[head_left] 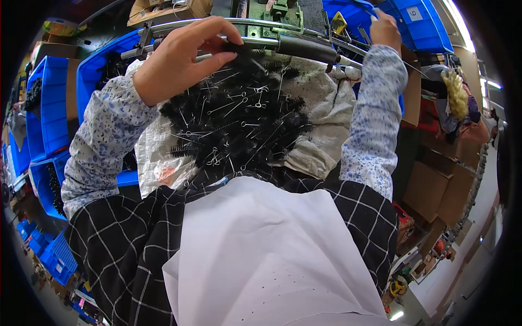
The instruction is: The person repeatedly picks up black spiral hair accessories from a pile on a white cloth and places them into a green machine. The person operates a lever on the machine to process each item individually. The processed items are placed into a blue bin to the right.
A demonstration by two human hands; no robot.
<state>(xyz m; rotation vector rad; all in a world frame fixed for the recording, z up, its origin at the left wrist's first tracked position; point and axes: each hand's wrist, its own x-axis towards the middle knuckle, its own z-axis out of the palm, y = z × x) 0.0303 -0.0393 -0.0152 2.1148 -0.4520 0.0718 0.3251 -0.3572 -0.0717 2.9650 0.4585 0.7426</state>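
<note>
Meanwhile, the left hand [182, 57] hovered with loosely curled fingers pinching at the top of the black brush pile [236, 122] heaped just below it for easy picking, while the right hand [385, 28], raised beside a blue bin [421, 24], gripped something unclear.

Pile of wire-handled brushes [239, 122] lies on a woven sack [321, 119], directly ahead of the person's apron [261, 255]. Metal rail [228, 24] runs behind the pile. Left hand [179, 57] over the pile's far left edge; right hand [385, 30] far right, at a bin [418, 27]. More bins [49, 103] left.
</note>
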